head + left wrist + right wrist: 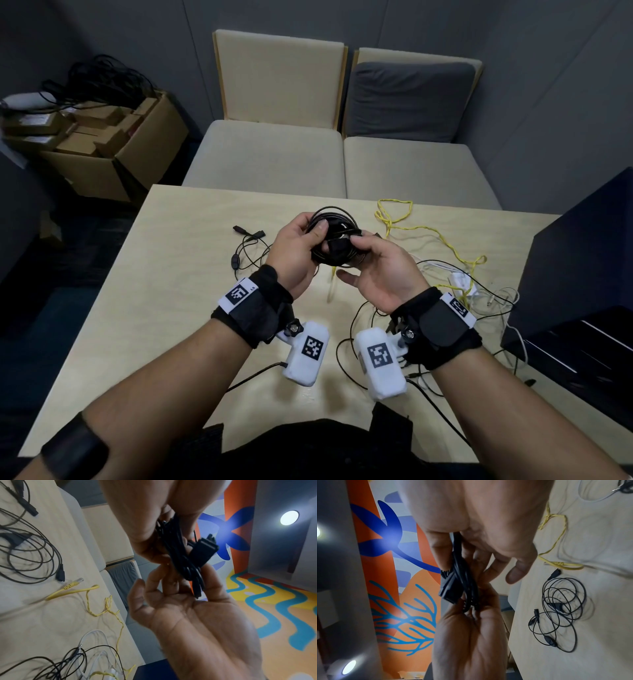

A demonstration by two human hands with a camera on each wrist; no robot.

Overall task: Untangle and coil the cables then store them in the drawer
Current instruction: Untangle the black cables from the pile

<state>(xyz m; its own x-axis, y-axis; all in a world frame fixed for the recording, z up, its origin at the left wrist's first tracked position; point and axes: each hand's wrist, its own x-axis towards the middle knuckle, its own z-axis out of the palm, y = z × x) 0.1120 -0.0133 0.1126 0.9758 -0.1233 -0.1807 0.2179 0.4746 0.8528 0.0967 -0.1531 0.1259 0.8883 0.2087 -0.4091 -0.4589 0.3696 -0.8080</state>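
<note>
I hold a coiled black cable (pixel 337 222) in both hands above the middle of the light wooden table (pixel 154 308). My left hand (pixel 317 236) grips the coil's left side, thumb on top. My right hand (pixel 356 246) pinches its right side, palm turned up. In the left wrist view the coil (pixel 181 561) hangs between the two hands with a black plug (pixel 204 549) sticking out. The right wrist view shows the same bundle (pixel 464 577) and plug (pixel 449 586). Loose on the table lie a yellow cable (pixel 442 236), a thin black cable (pixel 246 246) and white cables (pixel 460 281).
A dark cabinet (pixel 582 274) stands at the table's right edge. Two beige chairs (pixel 274 154) face the far side. A cardboard box (pixel 113 137) with smaller boxes and black wires sits on the floor at the far left. More black wire (pixel 349 342) loops under my right wrist.
</note>
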